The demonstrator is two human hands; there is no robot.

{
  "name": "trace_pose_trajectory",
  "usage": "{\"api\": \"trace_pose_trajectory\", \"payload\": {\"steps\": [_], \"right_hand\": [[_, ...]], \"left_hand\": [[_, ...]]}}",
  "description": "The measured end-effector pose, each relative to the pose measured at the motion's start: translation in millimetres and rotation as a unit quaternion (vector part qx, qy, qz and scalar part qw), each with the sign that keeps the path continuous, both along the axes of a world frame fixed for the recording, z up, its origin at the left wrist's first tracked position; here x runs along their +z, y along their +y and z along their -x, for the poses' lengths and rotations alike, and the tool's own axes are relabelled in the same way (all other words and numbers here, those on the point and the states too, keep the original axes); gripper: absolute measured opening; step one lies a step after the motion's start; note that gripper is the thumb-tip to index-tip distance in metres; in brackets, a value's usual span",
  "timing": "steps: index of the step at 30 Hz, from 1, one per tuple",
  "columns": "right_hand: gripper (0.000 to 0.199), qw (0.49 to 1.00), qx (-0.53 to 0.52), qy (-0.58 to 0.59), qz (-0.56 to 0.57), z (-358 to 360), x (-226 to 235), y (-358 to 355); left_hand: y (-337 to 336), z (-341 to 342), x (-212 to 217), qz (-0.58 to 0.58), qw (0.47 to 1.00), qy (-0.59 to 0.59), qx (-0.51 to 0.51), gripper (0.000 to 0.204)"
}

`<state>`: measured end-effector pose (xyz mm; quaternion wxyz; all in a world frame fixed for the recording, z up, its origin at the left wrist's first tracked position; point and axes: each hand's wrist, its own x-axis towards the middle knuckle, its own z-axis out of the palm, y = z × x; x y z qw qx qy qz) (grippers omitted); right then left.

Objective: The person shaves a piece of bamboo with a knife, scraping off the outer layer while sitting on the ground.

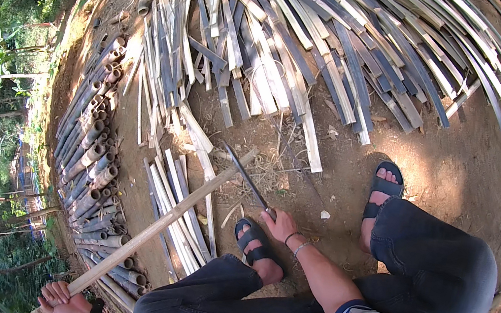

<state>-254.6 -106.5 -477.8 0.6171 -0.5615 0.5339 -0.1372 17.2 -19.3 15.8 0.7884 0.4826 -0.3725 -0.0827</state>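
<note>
My left hand [64, 302], at the lower left, is closed around a long pale bamboo strip [165, 222]. The strip slants up and to the right, its far end over the ground in front of me. My right hand [282, 226] grips the handle of a long dark-bladed knife [252, 187]. Its blade points up and to the left and crosses the strip near the far end. Whether the edge touches the strip or only passes over it I cannot tell.
Split bamboo strips [269, 86] lie in a wide heap ahead, with a smaller bundle [179, 201] nearer my left foot. Stacked round bamboo poles [96, 136] line the left side. Thin shavings [276, 161] litter the dirt between my sandalled feet and the heap.
</note>
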Motion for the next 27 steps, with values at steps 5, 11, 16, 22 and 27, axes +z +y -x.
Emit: {"api": "trace_pose_trajectory", "payload": {"steps": [5,11,16,22,27], "right_hand": [[0.061,0.999,0.000,0.025,-0.048,-5,-1,-3],[0.062,0.997,0.020,0.052,-0.051,3,4,-12],[0.064,0.999,0.024,-0.021,0.022,1,9,-1],[0.071,0.995,0.008,0.060,-0.084,1,-2,-15],[0.072,0.998,0.029,0.026,-0.044,6,1,-12]], "left_hand": [[10,-14,-6,-0.010,1.000,0.015,0.006,0.033],[16,-19,-1,-0.008,0.998,0.034,-0.043,0.032],[18,-16,-3,0.010,0.999,0.035,-0.033,0.031],[17,-11,-6,0.013,0.999,0.039,-0.033,0.031],[21,-5,-5,0.010,0.999,0.028,-0.039,0.032]]}}
